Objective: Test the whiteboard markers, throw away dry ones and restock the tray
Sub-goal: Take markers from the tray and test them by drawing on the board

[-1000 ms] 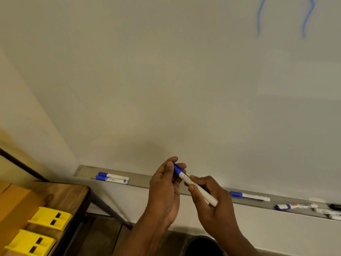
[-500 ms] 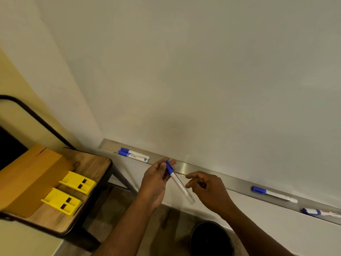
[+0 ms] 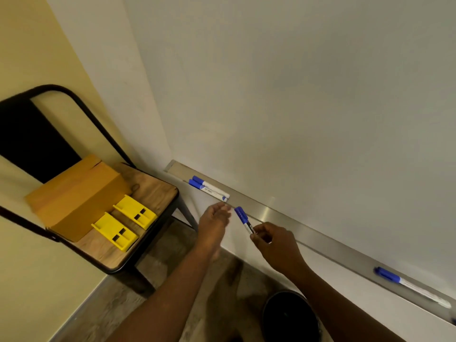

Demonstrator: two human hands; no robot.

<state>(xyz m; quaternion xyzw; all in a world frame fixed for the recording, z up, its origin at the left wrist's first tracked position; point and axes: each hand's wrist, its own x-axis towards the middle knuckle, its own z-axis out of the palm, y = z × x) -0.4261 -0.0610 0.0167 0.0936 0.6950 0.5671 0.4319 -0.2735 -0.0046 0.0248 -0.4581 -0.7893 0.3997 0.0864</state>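
Blue-capped white markers [image 3: 208, 188], silver tray [image 3: 308, 234], yellow holders [image 3: 124, 222].

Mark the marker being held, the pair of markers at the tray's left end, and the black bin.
held marker [image 3: 241, 215], head view, on its blue cap.
pair of markers [image 3: 209, 188], head view, on the white barrels.
black bin [image 3: 288, 314], head view, on its dark inside near the rim.

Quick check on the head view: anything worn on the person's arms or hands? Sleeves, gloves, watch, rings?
Nothing worn shows. Both forearms are bare right down to the bottom edge of the frame, so no sleeve is in view. The left hand and right hand are bare: no gloves, watch, band or markings. Motion blur softens the fingers, so a thin ring cannot be ruled out.
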